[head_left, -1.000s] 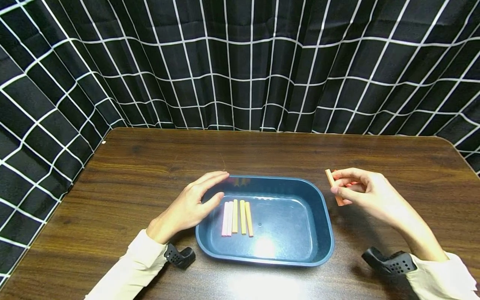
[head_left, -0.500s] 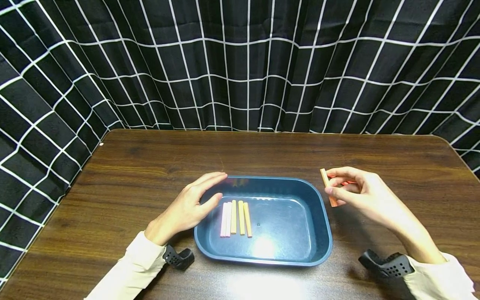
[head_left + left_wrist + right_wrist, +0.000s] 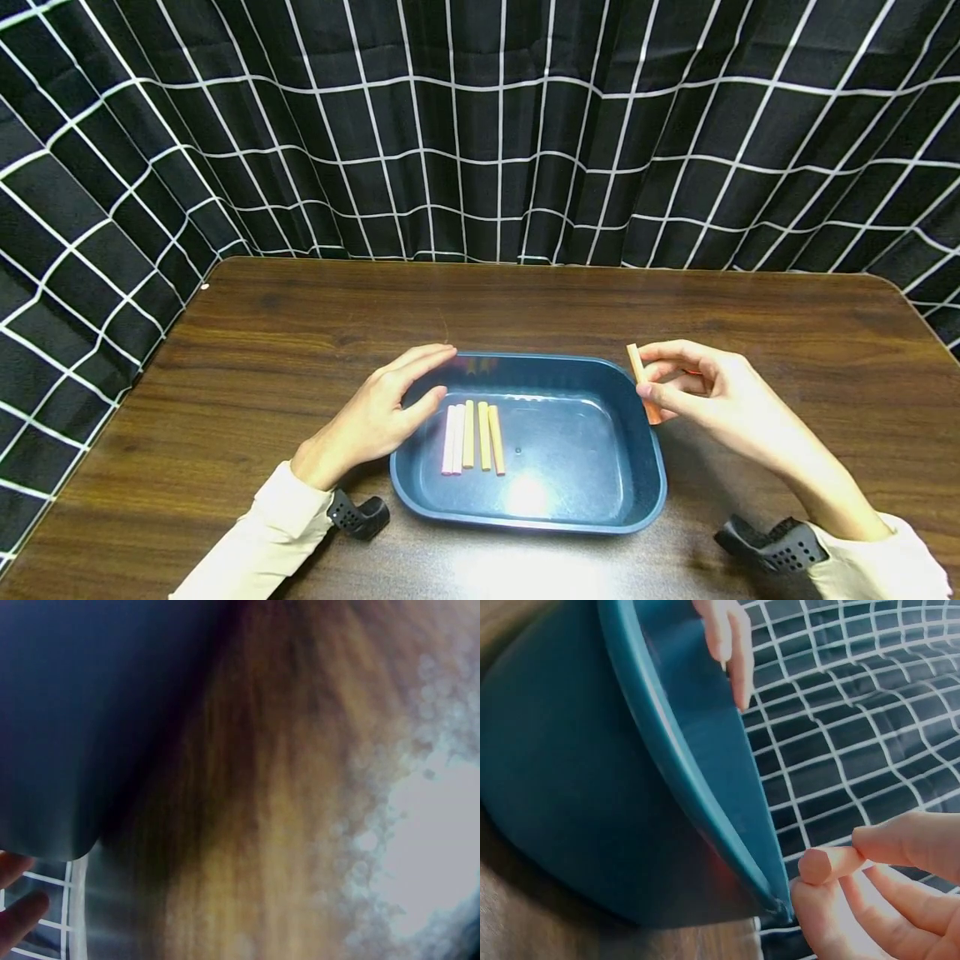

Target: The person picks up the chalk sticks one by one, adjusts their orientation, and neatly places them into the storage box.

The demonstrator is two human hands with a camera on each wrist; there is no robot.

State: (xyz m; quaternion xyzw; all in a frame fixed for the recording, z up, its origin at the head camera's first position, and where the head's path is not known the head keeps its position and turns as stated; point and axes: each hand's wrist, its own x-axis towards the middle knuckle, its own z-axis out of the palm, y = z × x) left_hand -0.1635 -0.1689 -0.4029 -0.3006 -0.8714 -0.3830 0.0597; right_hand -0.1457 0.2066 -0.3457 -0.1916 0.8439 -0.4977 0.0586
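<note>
Stretched fingers of my left hand (image 3: pixel 382 410) rest at the left rim of a blue plastic tub (image 3: pixel 528 527); their tips also show in the right wrist view. Between thumb and fingers my right hand (image 3: pixel 705 385) pinches an orange chalk stick (image 3: pixel 639 371), close over the tub's right rim. The chalk's round end (image 3: pixel 816 866) faces the camera in the right wrist view. A bit of red shows behind the curled fingers, mostly hidden. Inside the tub, two pink chalk sticks (image 3: pixel 453 440) and three yellowish chalk sticks (image 3: pixel 484 437) lie side by side on the left.
The tub stands on a brown wood-grain table (image 3: pixel 315 325). Behind and to the left hangs a black curtain (image 3: pixel 480 125) with a white grid. Black wrist straps (image 3: pixel 360 515) sit on both wrists. A small white speck (image 3: pixel 205 287) lies at the table's far left corner.
My right hand has moved left with the orange chalk, from beside the tub to its right rim. The left hand and the chalk in the tub have stayed in place.
</note>
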